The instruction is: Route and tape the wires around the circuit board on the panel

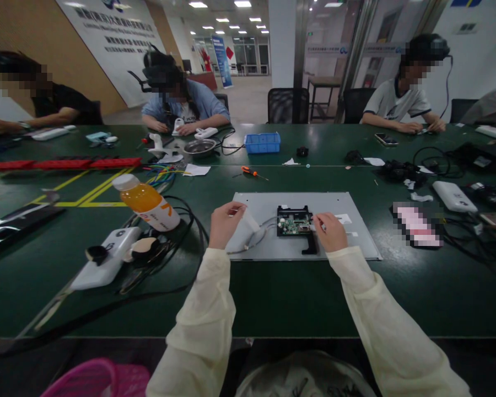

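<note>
A grey flat panel [268, 248] lies on the green table, carrying a green circuit board [294, 223] in a black frame [310, 242]. My left hand [226, 223], over the panel's left side, pinches the end of a whitish translucent strip [252, 220]. Grey cables [256, 237] run from the board toward the panel's lower left. At the board's right edge my right hand [330, 230] has its fingers pressed together; whatever is between them is too small to make out.
Left of the panel are an orange drink bottle [146, 204], a white power bank [107, 259] and black cables. Beyond it lie an orange screwdriver [250, 171] and a blue basket [262, 143]. A phone [417, 224] is at right. Several people sit across the table.
</note>
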### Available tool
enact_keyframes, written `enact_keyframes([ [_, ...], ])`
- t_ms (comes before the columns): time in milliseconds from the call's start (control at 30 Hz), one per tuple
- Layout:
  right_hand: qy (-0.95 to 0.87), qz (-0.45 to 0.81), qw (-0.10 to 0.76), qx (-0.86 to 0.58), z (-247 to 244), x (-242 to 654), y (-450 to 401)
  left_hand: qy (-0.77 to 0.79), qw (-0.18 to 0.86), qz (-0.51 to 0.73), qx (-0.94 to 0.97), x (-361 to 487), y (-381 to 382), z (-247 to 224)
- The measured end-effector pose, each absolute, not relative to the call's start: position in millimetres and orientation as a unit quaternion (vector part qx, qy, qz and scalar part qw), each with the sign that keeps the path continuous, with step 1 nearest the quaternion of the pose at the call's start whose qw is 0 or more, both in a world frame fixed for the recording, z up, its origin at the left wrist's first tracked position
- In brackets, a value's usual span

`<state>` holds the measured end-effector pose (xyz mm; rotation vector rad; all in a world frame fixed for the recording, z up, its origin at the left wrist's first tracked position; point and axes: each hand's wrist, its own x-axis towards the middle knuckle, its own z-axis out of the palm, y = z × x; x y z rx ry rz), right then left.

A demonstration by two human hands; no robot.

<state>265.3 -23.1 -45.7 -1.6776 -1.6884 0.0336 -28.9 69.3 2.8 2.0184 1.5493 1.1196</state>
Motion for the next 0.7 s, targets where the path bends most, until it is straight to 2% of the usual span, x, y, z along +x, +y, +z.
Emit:
enact_keyframes([
  [100, -0.671, -0.004, 0.395, -0.627, -43, 261, -25, 0.552, 0.236, 0.414, 0.684, -26, 59, 11],
  [233, -0.698, -0.002, 0.405, -0.591, -38, 253, -29, 0.568, 0.249, 0.402, 0.674, -24, 51, 1],
  [400, -0.758, 0.028, 0.392, -0.52, -31, 237, -37, 0.582, 0.201, 0.331, 0.715, -21, 45, -22],
  [533, -0.818, 0.046, 0.351, -0.454, -28, 215, -45, 0.59, 0.166, 0.293, 0.734, -17, 41, -28],
  [700, -0.878, 0.055, 0.291, -0.375, -31, 190, -51, 0.58, 0.111, 0.344, 0.73, -12, 36, -23],
])
